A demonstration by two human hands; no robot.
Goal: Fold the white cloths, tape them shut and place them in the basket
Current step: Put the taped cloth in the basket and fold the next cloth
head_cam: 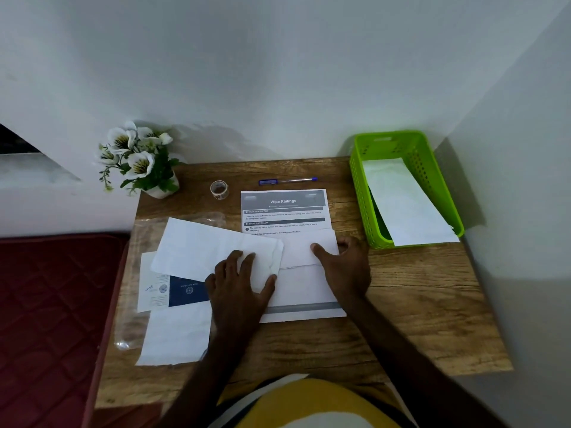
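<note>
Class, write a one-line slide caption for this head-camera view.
Both hands, left and right, press a white cloth flat on the wooden table; another lies in the green basket.

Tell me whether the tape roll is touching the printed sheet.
Apart. The head view shows bare wood between the tape roll and the left edge of the printed sheet.

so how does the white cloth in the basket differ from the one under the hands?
The basket cloth lies untouched, leaning over the green basket rim; the table cloth lies flat on the table, pressed by the left hand and right hand. The basket cloth looks narrower. Both are white.
</note>
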